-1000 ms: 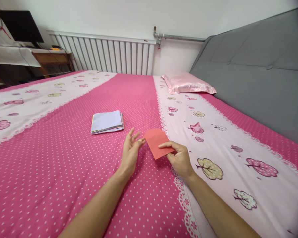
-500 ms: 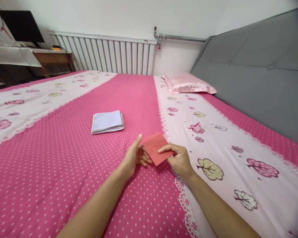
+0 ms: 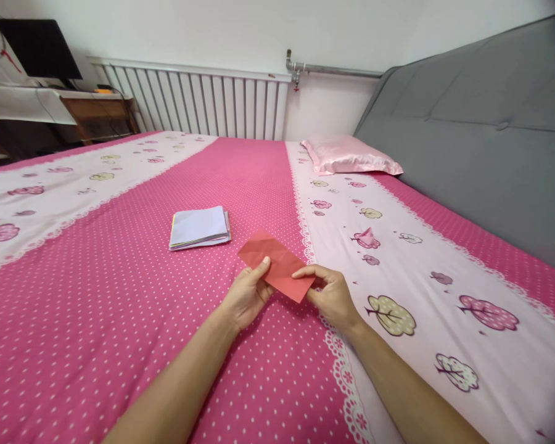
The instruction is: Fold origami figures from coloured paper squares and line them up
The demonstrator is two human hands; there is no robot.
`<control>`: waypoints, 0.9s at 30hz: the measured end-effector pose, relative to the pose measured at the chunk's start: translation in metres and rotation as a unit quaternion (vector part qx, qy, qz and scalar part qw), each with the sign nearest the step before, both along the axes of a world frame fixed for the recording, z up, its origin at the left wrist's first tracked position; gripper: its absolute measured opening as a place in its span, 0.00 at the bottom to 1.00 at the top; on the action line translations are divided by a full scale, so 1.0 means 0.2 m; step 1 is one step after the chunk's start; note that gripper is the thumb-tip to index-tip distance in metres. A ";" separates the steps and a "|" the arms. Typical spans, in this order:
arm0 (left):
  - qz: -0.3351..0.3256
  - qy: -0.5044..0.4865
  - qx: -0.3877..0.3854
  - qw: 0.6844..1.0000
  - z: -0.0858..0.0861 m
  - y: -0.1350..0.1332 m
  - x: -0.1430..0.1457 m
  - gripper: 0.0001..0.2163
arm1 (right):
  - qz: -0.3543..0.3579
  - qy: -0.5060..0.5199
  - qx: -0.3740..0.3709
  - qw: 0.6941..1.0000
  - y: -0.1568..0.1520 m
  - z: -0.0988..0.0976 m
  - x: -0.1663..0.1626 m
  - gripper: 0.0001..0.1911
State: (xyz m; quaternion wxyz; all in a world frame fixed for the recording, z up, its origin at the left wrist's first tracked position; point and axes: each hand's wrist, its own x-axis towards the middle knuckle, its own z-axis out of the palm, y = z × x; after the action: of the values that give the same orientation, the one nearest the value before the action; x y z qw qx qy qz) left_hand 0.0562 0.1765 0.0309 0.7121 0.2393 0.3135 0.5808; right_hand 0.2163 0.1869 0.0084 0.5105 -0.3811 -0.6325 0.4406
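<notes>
A folded red paper [image 3: 274,264] hangs just above the pink dotted bedsheet [image 3: 120,308], held by both hands. My left hand [image 3: 247,295] pinches its near left edge, thumb on top. My right hand [image 3: 332,296] pinches its near right corner, fingers closed on it. The paper reaches away to the upper left and shows a crease across it. A stack of pale coloured paper sheets [image 3: 198,227] lies on the bed beyond my left hand.
A pink satin pillow [image 3: 349,155] lies at the head of the bed by the grey padded headboard [image 3: 481,135]. A white radiator [image 3: 194,102] runs along the far wall. A wooden desk [image 3: 97,114] with a dark monitor [image 3: 37,49] stands at the far left.
My left hand went from open beside the paper to pinching its left edge. The paper now looks longer and turned, stretching toward the upper left.
</notes>
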 end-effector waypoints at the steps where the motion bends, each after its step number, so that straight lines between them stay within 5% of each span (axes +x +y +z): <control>1: 0.001 -0.005 0.005 1.000 0.00 0.00 0.00 0.09 | -0.005 -0.002 0.005 1.000 0.00 0.00 0.00 0.09; 8: -0.042 -0.021 0.019 0.999 0.03 -0.01 0.02 0.12 | -0.046 0.000 0.063 0.997 0.01 0.01 0.01 0.05; 19: -0.098 0.011 0.012 0.995 0.03 -0.04 0.01 0.11 | -0.121 0.047 -0.014 0.991 -0.02 0.04 -0.02 0.13; 27: -0.082 0.127 0.093 0.984 -0.02 -0.04 0.03 0.12 | -0.095 0.062 -0.039 0.993 -0.06 0.06 -0.04 0.16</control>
State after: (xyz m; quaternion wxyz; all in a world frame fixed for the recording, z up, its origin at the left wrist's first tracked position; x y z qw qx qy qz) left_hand 0.0626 0.1682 0.0274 0.6862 0.4012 0.3249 0.5124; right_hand 0.2074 0.1751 0.0198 0.5730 -0.4308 -0.5431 0.4372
